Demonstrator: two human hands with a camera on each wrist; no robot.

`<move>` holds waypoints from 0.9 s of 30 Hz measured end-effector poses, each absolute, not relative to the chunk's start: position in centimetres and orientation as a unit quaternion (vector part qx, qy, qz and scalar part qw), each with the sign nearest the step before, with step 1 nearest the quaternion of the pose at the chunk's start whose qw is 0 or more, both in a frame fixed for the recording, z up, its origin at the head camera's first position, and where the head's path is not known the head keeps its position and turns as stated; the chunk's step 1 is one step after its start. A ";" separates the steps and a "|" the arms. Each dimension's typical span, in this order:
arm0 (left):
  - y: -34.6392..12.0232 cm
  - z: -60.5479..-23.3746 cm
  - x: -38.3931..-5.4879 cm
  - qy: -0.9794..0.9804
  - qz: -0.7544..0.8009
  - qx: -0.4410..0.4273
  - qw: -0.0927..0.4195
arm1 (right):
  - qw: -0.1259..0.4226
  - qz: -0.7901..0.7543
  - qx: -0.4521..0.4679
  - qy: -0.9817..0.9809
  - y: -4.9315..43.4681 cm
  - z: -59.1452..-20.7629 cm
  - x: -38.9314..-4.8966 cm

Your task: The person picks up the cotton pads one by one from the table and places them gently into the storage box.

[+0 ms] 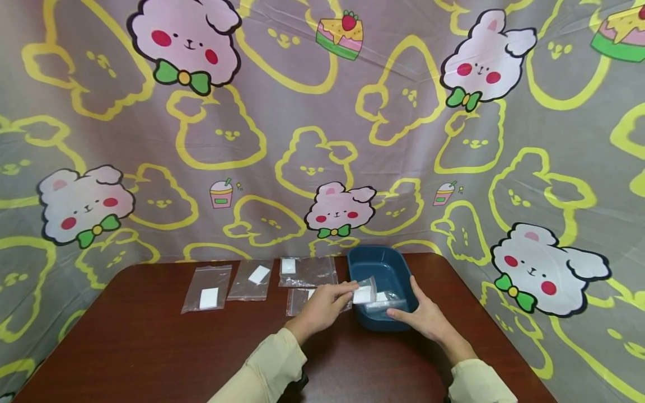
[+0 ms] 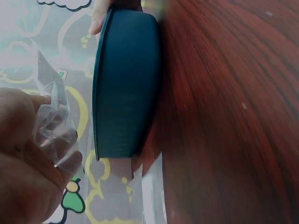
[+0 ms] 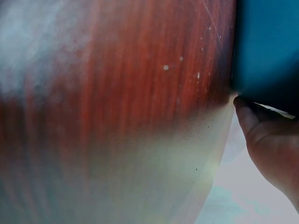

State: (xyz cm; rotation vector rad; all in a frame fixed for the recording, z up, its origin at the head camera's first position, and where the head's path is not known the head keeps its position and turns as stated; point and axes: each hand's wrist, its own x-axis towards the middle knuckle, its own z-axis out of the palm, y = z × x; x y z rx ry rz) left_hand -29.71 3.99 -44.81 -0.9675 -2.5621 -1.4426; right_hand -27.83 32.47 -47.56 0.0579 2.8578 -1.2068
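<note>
In the head view, my left hand (image 1: pixel 322 305) pinches a clear zip bag (image 1: pixel 364 294) with a white rectangular piece inside, over the left rim of a dark blue plastic basin (image 1: pixel 375 323). The left wrist view has the crinkled film of this bag (image 2: pixel 58 112) against the palm and fingers, beside the basin's outer wall (image 2: pixel 126 84). My right hand (image 1: pixel 428 318) grips the basin's right side, thumb over the rim and fingers along the outside. Inside the basin's near end lies another clear bag (image 1: pixel 385 304) with a white piece.
Left of the basin, several flat clear bags with white pieces lie on the brown wooden table (image 1: pixel 166 347), among them a far-left bag (image 1: pixel 209 298), a tilted one (image 1: pixel 252 280) and a wide one (image 1: pixel 309 273). A cartoon-print curtain (image 1: pixel 272 112) hangs behind and around the table.
</note>
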 end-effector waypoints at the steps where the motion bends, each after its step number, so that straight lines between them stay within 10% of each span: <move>1: 4.4 -44.8 -29.8 -0.828 -0.463 -0.315 0.024 | 0.019 -0.392 0.020 0.920 32.5 -47.6 -27.8; 27: 12.1 -44.5 -31.6 -0.890 -0.288 -0.347 0.072 | 0.020 -0.401 0.015 0.916 32.7 -47.8 -27.9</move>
